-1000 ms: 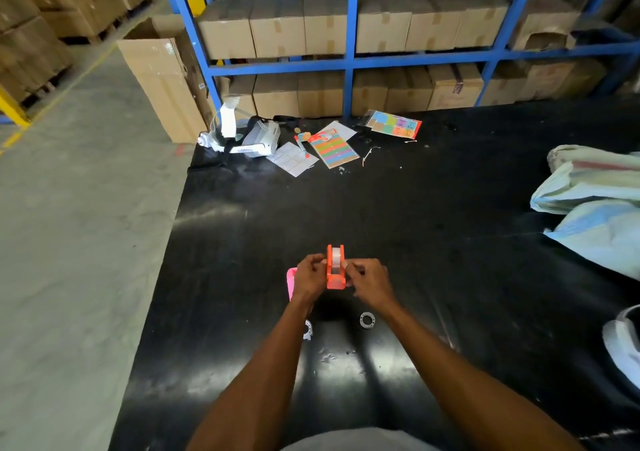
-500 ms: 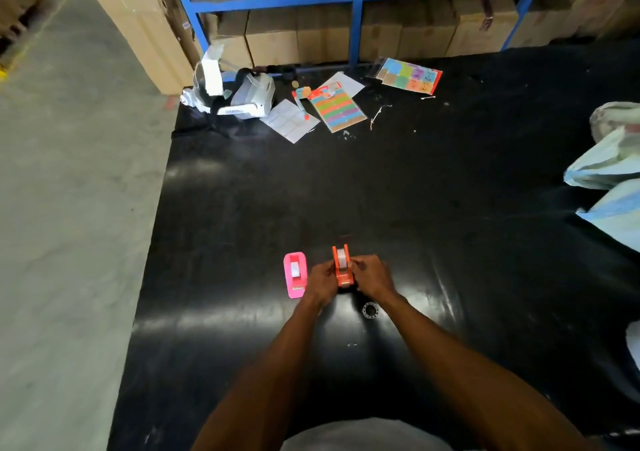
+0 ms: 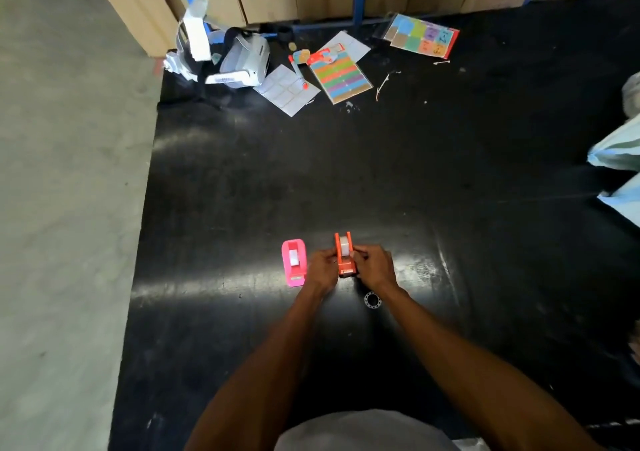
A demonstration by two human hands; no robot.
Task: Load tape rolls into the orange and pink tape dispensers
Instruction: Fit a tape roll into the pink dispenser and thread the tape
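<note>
Item in hand: a small orange plastic tape dispenser point(image 3: 345, 255) with a roll of clear tape point(image 3: 344, 243) seated between its side walls, being held on the black glossy table top point(image 3: 485, 208) from both sides. The left hand point(image 3: 322, 270) is being closed narrowly against the dispenser's left wall; the right hand point(image 3: 375, 266) is being closed against its right wall, with fingertips point(image 3: 354, 253) pressing near the roll. Just beside the left hand, on its outer side, a small pink plastic tape dispenser point(image 3: 294, 262) is standing free, a pale roll showing in its well. Just behind the right wrist, a small clear ring-shaped tape core or roll point(image 3: 372, 300) is lying loose, touched by neither hand. Well ahead of both hands, sheets of coloured sticker labels point(image 3: 341, 76) and a white headset-like device point(image 3: 239, 62) are lying. Risks, as judged: the roll is possibly being seated askew on its hub and could pop out under uneven side pressure; the tape end could be stuck back onto the roll and lost; fingers are being kept close to the serrated cutter. Writing: none can be read; marks on the far card are too small.
</note>
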